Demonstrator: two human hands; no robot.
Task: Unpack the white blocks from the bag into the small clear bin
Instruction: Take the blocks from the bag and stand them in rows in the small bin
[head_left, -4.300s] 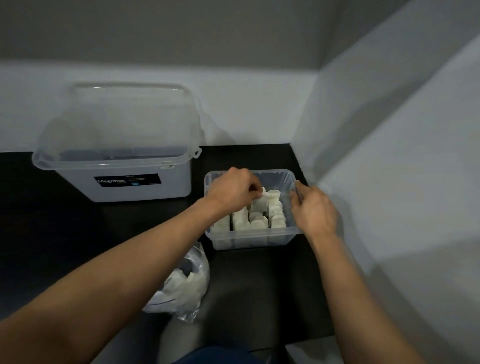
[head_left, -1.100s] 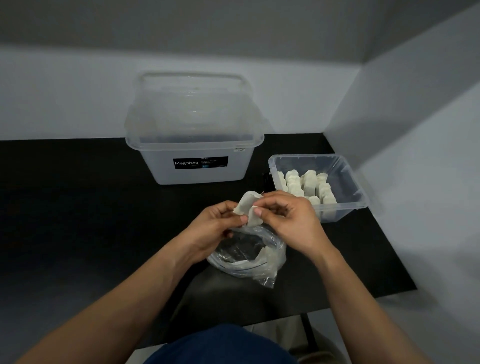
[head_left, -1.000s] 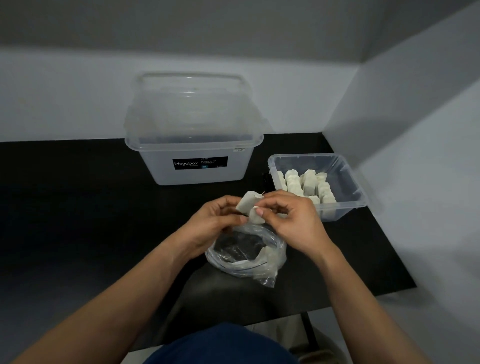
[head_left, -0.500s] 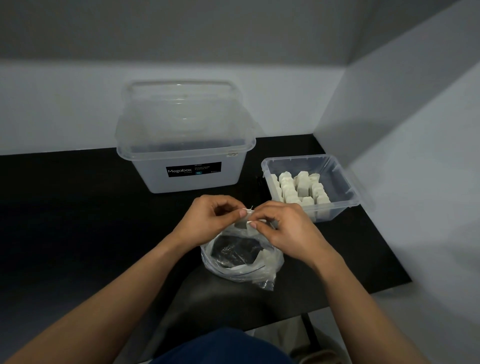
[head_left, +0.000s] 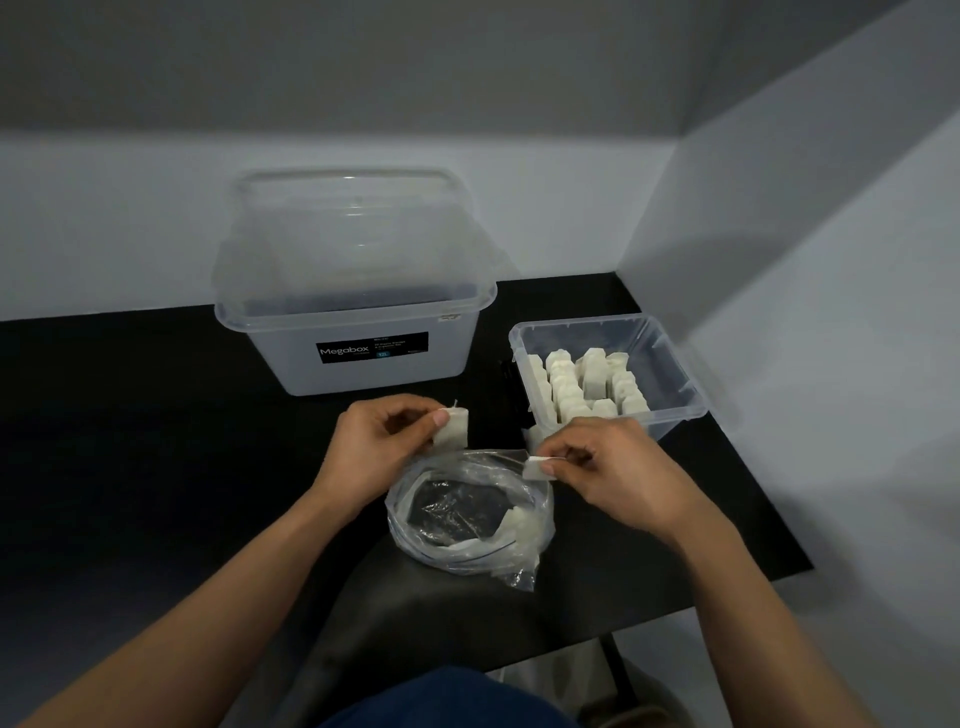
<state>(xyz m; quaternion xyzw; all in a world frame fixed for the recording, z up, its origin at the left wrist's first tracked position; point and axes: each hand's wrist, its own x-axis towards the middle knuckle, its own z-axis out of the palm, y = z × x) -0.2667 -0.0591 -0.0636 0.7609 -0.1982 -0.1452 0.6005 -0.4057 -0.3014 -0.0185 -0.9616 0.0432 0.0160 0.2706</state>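
Note:
My left hand (head_left: 371, 449) pinches a white block (head_left: 452, 427) just above the open clear plastic bag (head_left: 467, 514) on the black table. My right hand (head_left: 618, 475) pinches a second, smaller white block (head_left: 534, 466) over the bag's right rim. Inside the bag, a few white blocks (head_left: 519, 525) lie against its right side. The small clear bin (head_left: 675, 374) stands to the right and behind my hands, holding several white blocks (head_left: 584, 384) packed in rows at its near left part.
A large clear tub (head_left: 358, 332) with a black Megabox label stands behind the bag, its lid leaning at the back. White walls close the table at the back and right. The black table's front edge (head_left: 727, 597) runs near my right forearm.
My hands, which held the two blocks together above the bag, have pulled apart; each now holds one block, the left one moved left, the right one slightly down and right.

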